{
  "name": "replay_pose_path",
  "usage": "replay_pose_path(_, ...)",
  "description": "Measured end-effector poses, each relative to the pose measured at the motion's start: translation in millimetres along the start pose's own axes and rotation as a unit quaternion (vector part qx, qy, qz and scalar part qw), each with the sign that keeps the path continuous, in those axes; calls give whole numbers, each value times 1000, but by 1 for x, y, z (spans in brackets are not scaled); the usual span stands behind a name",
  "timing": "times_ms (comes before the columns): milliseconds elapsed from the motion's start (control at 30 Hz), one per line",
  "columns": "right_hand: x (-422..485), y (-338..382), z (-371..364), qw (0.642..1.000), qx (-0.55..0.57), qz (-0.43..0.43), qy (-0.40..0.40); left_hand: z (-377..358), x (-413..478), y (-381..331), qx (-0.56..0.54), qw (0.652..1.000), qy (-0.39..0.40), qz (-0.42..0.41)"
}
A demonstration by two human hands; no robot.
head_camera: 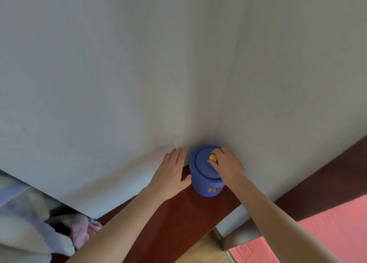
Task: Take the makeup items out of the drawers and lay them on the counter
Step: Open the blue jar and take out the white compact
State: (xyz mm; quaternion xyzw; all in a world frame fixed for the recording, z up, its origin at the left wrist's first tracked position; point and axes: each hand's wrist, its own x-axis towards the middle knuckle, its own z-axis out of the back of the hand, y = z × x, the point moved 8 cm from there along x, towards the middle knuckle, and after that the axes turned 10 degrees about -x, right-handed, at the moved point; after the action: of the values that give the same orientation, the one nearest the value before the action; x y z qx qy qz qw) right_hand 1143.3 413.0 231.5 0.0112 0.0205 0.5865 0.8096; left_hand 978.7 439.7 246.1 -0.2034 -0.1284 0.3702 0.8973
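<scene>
Right hand (228, 166) on blue jar (206, 175) lid knob (213, 157) (yellow), left hand (172, 169) alongside.

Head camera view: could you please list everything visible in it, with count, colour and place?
Jar: one, blue with yellow and red lettering, on the ledge in the wall corner.
Lid knob: one, yellow, atop the jar's lid.
Ledge: one, dark reddish-brown wood, along both walls.
Walls: two, pale grey, meeting behind the jar.
Bedding: one heap, white and pink, lower left.
Mat: one, pink, lower right.
Left hand: one, open, flat beside the jar.
Right hand: one, fingers pinching the knob.
</scene>
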Motion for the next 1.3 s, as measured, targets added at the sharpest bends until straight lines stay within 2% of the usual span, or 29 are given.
replay_pose_path(133,-1,-15,8,993,115,-17,-6,1,15,-7,-8,999,-22,-33)
replay_pose_path(333,-36,-60,48,931,339,-87,-107,-13,42,-22,-75,995,12,-61)
replay_pose_path(467,-56,-81,53,878,440,-140,-129,-44,68,-38,-56,988,133,-62)
replay_pose_path(567,-64,-91,50,862,461,-162,-133,-78,88,-37,-5,973,231,-30)
replay_pose_path(667,-71,-95,46,853,475,-171,-134,-102,100,-38,15,959,282,2)
replay_pose_path(900,-78,-96,45,821,527,-181,-125,-127,111,-35,76,955,285,-1)
replay_pose_path(1133,-79,-97,43,813,538,-186,-124,-110,113,-40,54,959,274,-43)
replay_pose_path(1300,-73,-92,41,822,527,-180,-121,-67,102,-45,2,977,196,-79)
